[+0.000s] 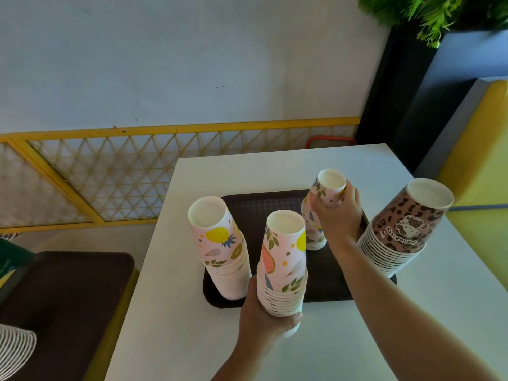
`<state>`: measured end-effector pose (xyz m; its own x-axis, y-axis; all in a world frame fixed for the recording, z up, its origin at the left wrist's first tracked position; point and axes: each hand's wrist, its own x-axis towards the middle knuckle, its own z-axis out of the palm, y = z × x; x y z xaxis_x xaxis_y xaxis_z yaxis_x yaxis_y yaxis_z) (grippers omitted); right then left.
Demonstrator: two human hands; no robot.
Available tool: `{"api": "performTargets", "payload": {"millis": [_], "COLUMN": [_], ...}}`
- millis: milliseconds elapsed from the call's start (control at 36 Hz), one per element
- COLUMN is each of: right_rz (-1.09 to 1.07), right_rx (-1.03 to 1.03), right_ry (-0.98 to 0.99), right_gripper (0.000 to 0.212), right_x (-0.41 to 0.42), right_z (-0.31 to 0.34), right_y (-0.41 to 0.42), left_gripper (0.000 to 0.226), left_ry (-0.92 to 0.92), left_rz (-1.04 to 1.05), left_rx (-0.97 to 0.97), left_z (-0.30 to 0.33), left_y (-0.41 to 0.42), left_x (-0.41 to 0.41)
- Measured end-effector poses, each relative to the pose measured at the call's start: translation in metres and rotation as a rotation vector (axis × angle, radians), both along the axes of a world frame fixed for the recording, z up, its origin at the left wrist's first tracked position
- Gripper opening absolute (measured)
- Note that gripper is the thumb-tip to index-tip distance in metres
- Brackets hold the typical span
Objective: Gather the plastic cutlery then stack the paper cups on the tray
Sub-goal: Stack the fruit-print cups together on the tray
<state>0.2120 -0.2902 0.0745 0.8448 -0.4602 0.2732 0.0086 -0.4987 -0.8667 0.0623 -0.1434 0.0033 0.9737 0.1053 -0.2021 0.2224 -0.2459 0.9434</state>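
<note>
- White table [357,339] carried everything; dark tray [275,204] sat near its middle, long side toward the person.
- No plastic cutlery visible anywhere in view, so my read: gathering step was done or out of frame, and cup stacking was the step in hand.
- Leopard-print cup stack [404,229], upside down, stood at the tray's right edge; couldn't tell whether it sat fully on the tray or partly on the table.
- Fruit-print stack at left [220,248] stood inverted on the tray's near-left corner, leaning a bit left, untouched.
- Middle fruit-print stack [283,262] was at the tray's near edge, its base over the rim toward the table. Left hand [264,312] wrapped around its lower rims, fingers curled under and round the base.
- Far fruit-print stack [321,213] stood on the tray's rear right. Right hand [341,213] closed around its upper cups from the right side, thumb and fingers on the top cup's wall.
- Top cup of that far stack looked tilted off the ones below, so either seating or lifting; can't say which.
- Next move, judged: merge the fruit-print stacks, which calls for lining up rims squarely and pressing straight down; a skewed top cup would jam or tip the column.
</note>
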Motion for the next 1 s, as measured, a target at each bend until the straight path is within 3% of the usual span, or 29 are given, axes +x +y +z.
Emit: {"api": "performTargets", "payload": {"millis": [111,222,306,444,500,556,1000], "right_rz": [0.038,0.134,0.325,0.658,0.708,0.725,0.568], "right_rx": [-0.042,0.063,0.131,0.123,0.072,0.032,0.108], "right_ry": [0.078,0.041,-0.037,0.074,0.135,0.153,-0.013], "right_gripper": [0.069,0.072,0.053,0.061,0.054,0.042,0.038], "right_x": [-0.003,-0.024,-0.050,-0.086,-0.093,-0.098,-0.097], "right_z": [-0.008,0.013,0.036,0.053,0.056,0.057,0.075], "right_y": [-0.001,0.000,0.004,0.009,0.010,0.009,0.001], "left_gripper": [0.103,0.105,0.101,0.087,0.089,0.090,0.085], "left_ry": [0.001,0.012,0.016,0.017,0.011,0.007,-0.029], "left_rz": [-0.005,-0.011,-0.015,-0.008,-0.011,-0.021,-0.042], "left_rx": [0.010,-0.030,-0.041,-0.047,-0.051,-0.050,-0.036], "left_z": [0.000,0.003,0.003,0.003,0.003,0.004,0.005], "left_y": [-0.001,-0.003,-0.004,-0.005,-0.006,-0.006,-0.007], "left_x": [0.002,0.003,0.003,0.001,0.000,0.000,-0.003]}}
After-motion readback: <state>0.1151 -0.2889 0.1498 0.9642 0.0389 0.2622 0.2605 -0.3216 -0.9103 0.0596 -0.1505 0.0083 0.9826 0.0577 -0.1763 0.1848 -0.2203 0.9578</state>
